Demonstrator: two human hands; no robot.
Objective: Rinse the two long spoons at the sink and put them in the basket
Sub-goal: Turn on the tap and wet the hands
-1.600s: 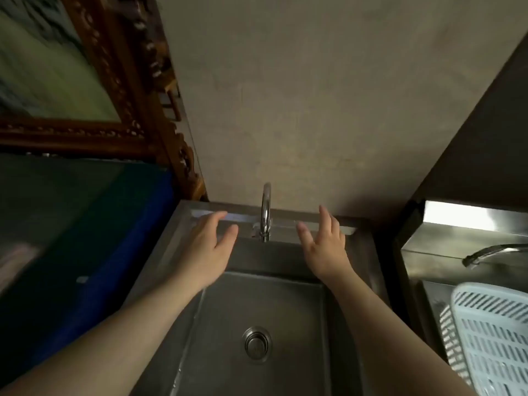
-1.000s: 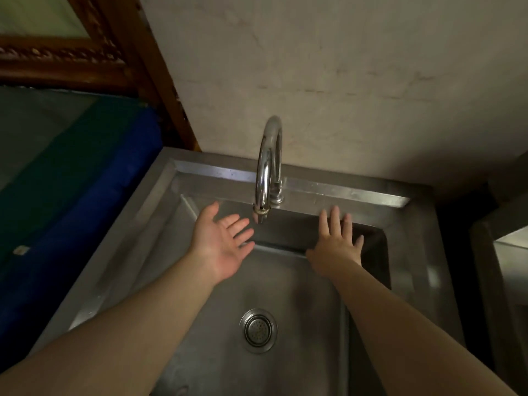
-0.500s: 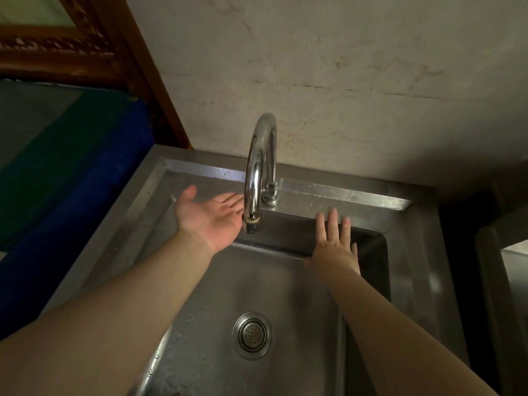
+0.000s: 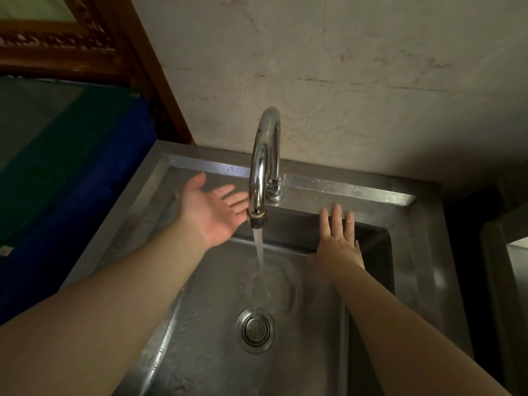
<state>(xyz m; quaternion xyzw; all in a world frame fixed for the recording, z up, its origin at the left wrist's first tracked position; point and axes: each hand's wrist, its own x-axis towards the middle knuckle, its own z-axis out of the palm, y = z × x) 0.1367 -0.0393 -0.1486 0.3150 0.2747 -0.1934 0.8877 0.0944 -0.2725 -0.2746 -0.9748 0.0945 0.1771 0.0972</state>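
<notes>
A steel sink [image 4: 311, 332] fills the lower middle of the head view, with a curved chrome faucet [image 4: 264, 164] at its back rim. Water pours from the spout onto the basin floor just behind the round drain [image 4: 255, 330]. My left hand [image 4: 213, 208] is open, palm up, its fingertips right beside the spout. My right hand [image 4: 337, 241] is flat and open, fingers spread, over the back right of the basin. Neither hand holds anything. No spoons and no basket are in view.
A stained beige wall [image 4: 343, 81] rises behind the sink. A blue and green surface [image 4: 71, 167] lies to the left under a carved wooden frame [image 4: 57, 44]. A dark gap and the edge of another steel unit [image 4: 508, 267] stand at the right.
Water has started running from the faucet. My left hand moved up to the spout and turned palm up. The view dropped and shifted left, so the white basket left the frame.
</notes>
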